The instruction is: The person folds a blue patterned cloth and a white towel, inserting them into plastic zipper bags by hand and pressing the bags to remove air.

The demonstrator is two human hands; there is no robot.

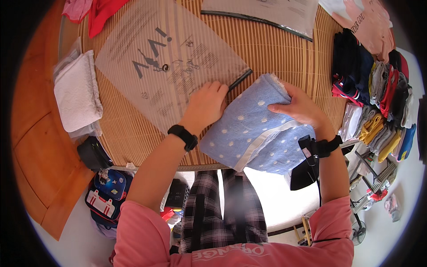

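A folded blue towel with white dots (247, 123) lies at the near edge of a bamboo mat (273, 50), partly over the edge, with a pale band across it. My right hand (295, 103) grips its far right corner, thumb on top and fingers beneath. My left hand (206, 103) rests on the near right part of a translucent printed plastic bag (146, 56), beside the towel's left edge. Its fingers are bent, and their tips are over the bag near its dark closure strip (241, 80). Whether the left hand pinches the plastic is not plain.
A folded white towel (78, 93) lies at the left edge. Another plastic bag (263, 13) is at the far side. Folded clothes (370, 126) stand in rows on the right, near a pink printed garment (370, 26). Red cloth (106, 16) is at the far left; a backpack (108, 193) stands below.
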